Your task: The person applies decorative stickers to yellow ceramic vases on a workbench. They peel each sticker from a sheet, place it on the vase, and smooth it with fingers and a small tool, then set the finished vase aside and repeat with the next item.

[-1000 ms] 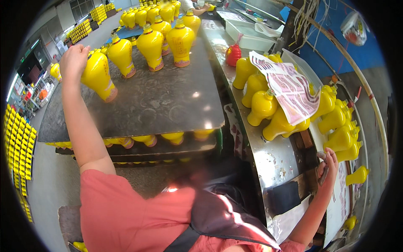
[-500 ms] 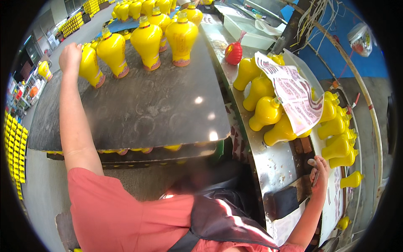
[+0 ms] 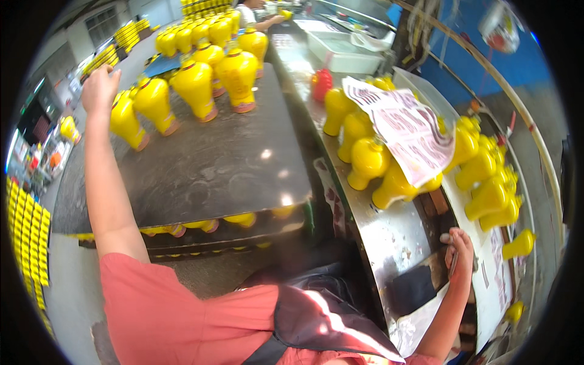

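Glossy yellow bottles with narrow bases, such as the bottle [image 3: 237,76], stand in a loose row on the dark tabletop [image 3: 213,164]. At the row's left end my left hand [image 3: 100,90] is raised, fingers curled, beside the top of the leftmost bottle [image 3: 126,125]. What those fingers hold, if anything, is hidden. My right hand [image 3: 460,250] is closed on a thin, dark stick-like tool [image 3: 453,260] over the bench at right. Its kind cannot be made out. Near it, several yellow bottles [image 3: 369,159] lie piled under a printed sheet [image 3: 413,131].
More yellow bottles [image 3: 486,198] lie along the bench's right side. A dark block [image 3: 413,291] sits below my right hand. A red bulb-shaped object [image 3: 321,85] and a pale plastic tub [image 3: 344,55] stand farther back. Another person [image 3: 252,17] is at the far end.
The view has shifted, so the bench and bottles sit differently in it. My left hand is farther from the leftmost bottle's body. My right hand keeps the thin tool.
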`<move>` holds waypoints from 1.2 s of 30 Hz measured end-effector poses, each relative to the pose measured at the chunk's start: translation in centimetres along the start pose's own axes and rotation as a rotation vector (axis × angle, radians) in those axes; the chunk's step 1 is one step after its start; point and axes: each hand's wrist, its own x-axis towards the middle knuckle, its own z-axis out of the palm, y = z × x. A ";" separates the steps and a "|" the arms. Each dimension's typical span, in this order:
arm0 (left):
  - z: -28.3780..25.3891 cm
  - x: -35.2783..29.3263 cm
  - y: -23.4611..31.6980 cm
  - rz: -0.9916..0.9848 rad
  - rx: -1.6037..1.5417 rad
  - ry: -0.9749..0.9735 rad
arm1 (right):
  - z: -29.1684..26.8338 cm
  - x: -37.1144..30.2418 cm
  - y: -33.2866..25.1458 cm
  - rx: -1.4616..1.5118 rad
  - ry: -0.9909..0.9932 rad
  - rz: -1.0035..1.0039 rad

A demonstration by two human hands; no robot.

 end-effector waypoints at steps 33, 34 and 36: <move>-36.7 -28.7 72.8 1.165 -1.768 -0.382 | -9.3 -14.9 3.1 0.048 0.216 0.188; -37.1 -28.4 71.4 1.135 -1.779 -0.418 | -9.3 -14.9 3.1 0.038 0.223 0.139; -37.8 -27.2 68.4 1.098 -1.898 -0.406 | -9.5 -15.2 3.1 0.037 0.279 0.116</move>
